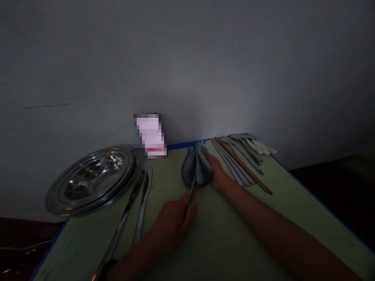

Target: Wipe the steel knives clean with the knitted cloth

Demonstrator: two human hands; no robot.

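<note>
My left hand [172,224] is closed around the handle of a thin metal utensil [191,193] whose far end is hidden inside a folded grey-blue cloth [196,168]. My right hand [216,171] wraps the cloth from the right, squeezing it around the utensil. Both sit on a pale green table mat [228,242] near its middle. The room is dim.
Two table knives [137,207] lie left of my left hand. Stacked steel plates [93,179] overhang the mat's left corner. A row of knives, spoons and wooden chopsticks [243,164] lies at the right back. A blurred box [150,134] leans on the wall.
</note>
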